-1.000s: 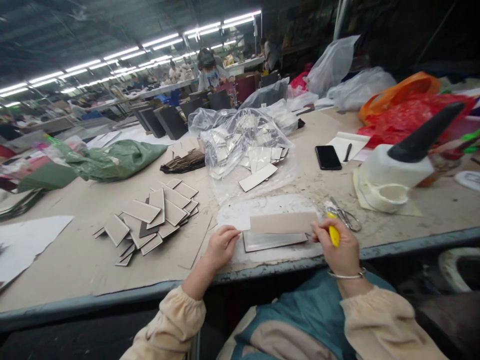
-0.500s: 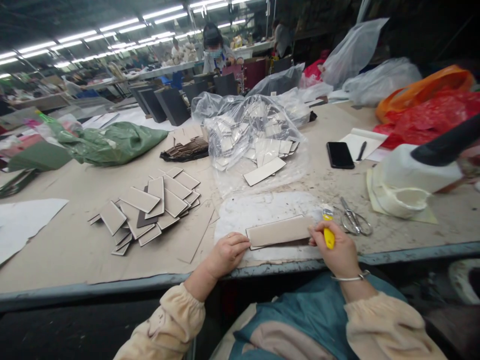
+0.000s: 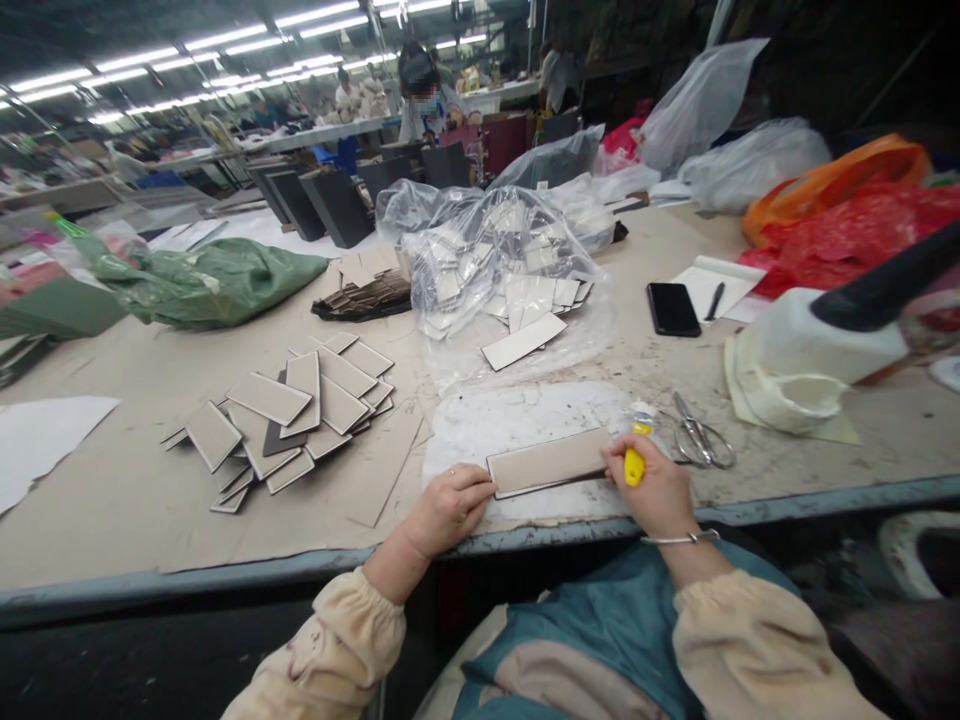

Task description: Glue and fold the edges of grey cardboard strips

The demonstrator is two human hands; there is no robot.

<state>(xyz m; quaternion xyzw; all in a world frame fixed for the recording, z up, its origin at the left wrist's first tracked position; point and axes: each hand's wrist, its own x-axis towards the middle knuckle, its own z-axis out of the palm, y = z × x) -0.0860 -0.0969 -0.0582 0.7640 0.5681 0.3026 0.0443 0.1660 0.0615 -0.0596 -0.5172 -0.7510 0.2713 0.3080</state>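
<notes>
A long beige panel with dark edges point(image 3: 551, 461) lies on a white sheet point(image 3: 450, 430) at the table's front. My left hand point(image 3: 456, 505) is closed at its left end, fingers together on the corner. At the opposite end, my right hand point(image 3: 656, 490) pinches the panel's edge with its fingertips. A yellow-handled tool point(image 3: 634, 466) with a pale head is tucked in that same hand; its exact kind is unclear. Scissors point(image 3: 699, 435) lie just right of this hand. To the left is a loose pile of similar beige panels point(image 3: 341, 405).
Clear plastic bag point(image 3: 517, 250) with many pale pieces lies behind the sheet. A phone point(image 3: 673, 309), a pen point(image 3: 715, 301) and a white container point(image 3: 817, 340) with a tape roll point(image 3: 802, 400) stand right. Green bag point(image 3: 217, 280) lies far left. A person point(image 3: 421, 95) is beyond.
The whole view has shifted slightly. My right hand has tipped the yellow-handled tool a little, and its fingertips still hold the panel's right end. The left hand stays at the left corner.
</notes>
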